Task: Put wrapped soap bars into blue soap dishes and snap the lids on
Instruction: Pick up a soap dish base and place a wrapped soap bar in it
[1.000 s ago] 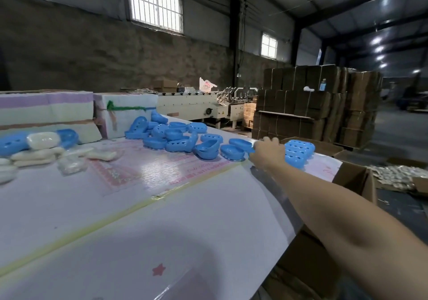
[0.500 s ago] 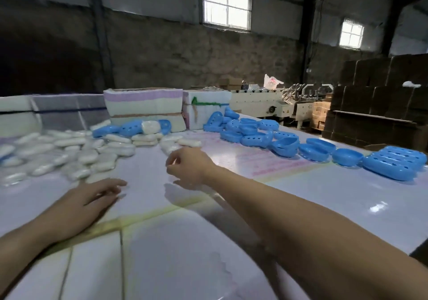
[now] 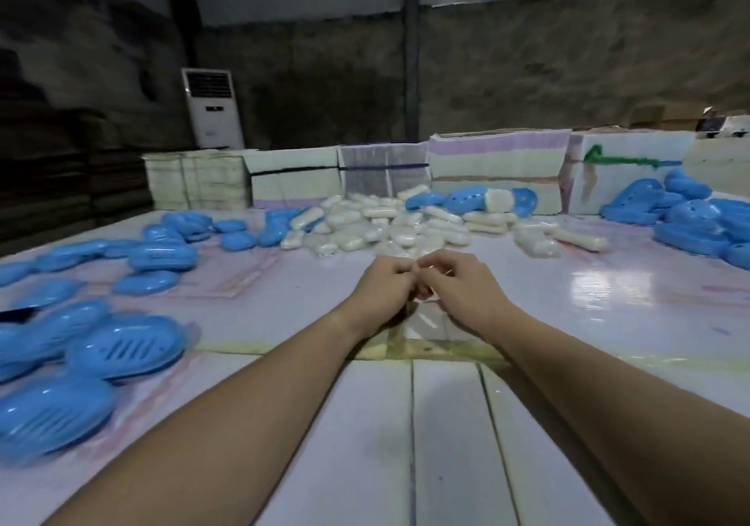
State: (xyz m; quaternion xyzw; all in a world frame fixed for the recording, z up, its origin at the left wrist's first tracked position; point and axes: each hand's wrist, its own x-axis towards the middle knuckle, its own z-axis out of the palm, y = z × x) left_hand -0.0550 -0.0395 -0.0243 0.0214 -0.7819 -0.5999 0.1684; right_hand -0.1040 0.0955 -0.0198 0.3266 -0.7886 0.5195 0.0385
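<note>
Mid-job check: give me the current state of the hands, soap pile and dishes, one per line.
Left hand: fingers curled, fingertips meeting the right's; nothing visibly held.
Right hand: same, curled.
Wrapped soap bars: loose heap beyond the hands, untouched.
Blue dishes at near left: lying dome-up.
Blue dish parts at far right: piled, open.

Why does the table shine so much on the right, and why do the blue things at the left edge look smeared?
Head view: the glossy table mirrors overhead light as white glare; the nearest blue soap dishes blur and stretch through the wide-angle lens and head motion; the back wall is dim.
</note>
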